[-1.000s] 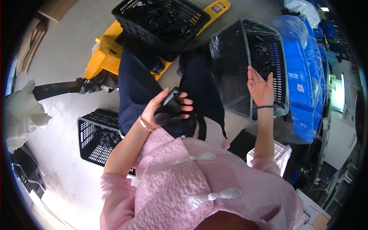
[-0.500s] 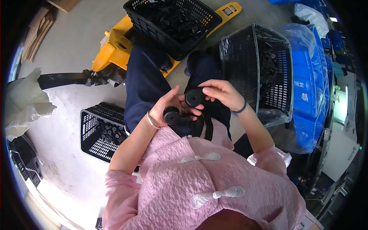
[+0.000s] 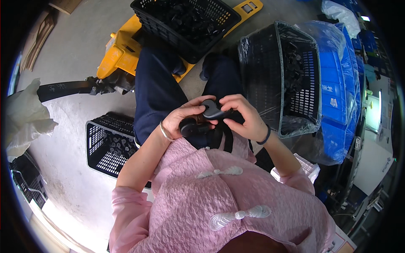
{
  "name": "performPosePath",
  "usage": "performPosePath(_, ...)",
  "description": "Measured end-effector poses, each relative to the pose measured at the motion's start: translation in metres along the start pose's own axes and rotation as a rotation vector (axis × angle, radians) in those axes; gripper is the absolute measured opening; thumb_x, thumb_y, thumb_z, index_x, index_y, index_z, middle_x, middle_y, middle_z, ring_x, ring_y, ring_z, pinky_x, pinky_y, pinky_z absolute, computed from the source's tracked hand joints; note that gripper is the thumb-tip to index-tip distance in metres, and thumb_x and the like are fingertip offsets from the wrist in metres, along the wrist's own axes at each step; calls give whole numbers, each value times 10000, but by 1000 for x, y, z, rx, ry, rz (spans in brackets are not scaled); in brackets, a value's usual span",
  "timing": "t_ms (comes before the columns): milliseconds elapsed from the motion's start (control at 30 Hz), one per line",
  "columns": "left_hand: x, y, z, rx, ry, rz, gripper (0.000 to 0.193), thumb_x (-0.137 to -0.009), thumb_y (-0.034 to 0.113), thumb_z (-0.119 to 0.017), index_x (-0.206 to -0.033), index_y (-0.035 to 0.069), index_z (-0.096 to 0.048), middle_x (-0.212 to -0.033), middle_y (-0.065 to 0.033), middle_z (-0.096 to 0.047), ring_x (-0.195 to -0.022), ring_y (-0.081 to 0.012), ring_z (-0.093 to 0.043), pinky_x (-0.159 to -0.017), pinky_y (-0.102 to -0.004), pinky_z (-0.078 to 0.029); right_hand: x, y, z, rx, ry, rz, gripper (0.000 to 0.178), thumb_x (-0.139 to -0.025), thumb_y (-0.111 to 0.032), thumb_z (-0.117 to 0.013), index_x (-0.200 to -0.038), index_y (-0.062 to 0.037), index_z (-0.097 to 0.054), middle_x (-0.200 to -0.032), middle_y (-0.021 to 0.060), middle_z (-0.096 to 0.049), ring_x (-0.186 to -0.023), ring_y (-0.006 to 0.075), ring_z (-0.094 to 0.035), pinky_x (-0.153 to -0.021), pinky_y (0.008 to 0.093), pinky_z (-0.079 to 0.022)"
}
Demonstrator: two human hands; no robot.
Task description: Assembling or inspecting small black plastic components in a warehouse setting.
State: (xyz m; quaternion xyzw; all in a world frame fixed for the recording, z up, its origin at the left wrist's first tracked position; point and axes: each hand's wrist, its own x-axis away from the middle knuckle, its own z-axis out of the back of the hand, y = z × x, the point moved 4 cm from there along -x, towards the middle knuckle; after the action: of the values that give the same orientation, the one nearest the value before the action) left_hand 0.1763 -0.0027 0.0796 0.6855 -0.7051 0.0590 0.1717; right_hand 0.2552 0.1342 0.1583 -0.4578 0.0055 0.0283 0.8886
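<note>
Over my lap, my left hand (image 3: 180, 119) is closed around two black plastic parts. One is a round-ended black part (image 3: 188, 127) lying low against the fingers. The other is a black part with a round head and a short arm (image 3: 212, 110); my left thumb presses on its head. My right hand (image 3: 247, 120) pinches the arm end of this second part between thumb and fingers. My left fingertips are partly hidden behind the parts.
A black crate (image 3: 194, 46) of black parts rests on a yellow pallet jack (image 3: 122, 52) ahead. On the right stands a plastic-wrapped black crate (image 3: 261, 76) beside blue bins (image 3: 333, 92). Another black crate (image 3: 99, 158) with parts sits on the floor at left.
My left thumb has come onto the upper part's round head. That part has turned, so its arm now points right, and my right hand has moved down slightly and grips the arm.
</note>
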Motion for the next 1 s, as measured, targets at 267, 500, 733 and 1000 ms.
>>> performPosePath(267,6,1,-10,-151,53,-72,514,-824,32,-536,-1302,59,-349,-1010,-124,-570,-913,-226,-599,-834,-318,-475,7,11,6,-355,30,-266,470,-719,-39,-658,-1148,-40,-467,-1056,70,-520,-926,142,-535,-731,253,-447)
performPosePath(500,6,1,-15,-335,-23,-155,526,-800,11,-523,-1298,32,-356,-1071,-129,-563,-999,-207,-564,-876,-293,-436,5,-10,9,-74,90,-82,304,-713,44,-600,-995,-47,-530,-986,78,-525,-835,197,-559,-675,274,-475)
performPosePath(733,7,0,-15,-319,-64,-147,565,-774,-16,-476,-1313,-7,-306,-1162,-188,-505,-1060,-270,-530,-910,-348,-421,7,-15,11,61,108,-5,304,-676,58,-592,-951,-54,-529,-1001,104,-520,-836,260,-557,-691,295,-473)
performPosePath(1000,8,0,-15,-70,-44,-100,473,-846,54,-459,-1298,0,-330,-1145,-182,-510,-1047,-265,-528,-897,-347,-433,20,9,11,-420,210,-189,283,-737,76,-580,-995,-6,-496,-1002,70,-506,-861,111,-529,-746,241,-447)
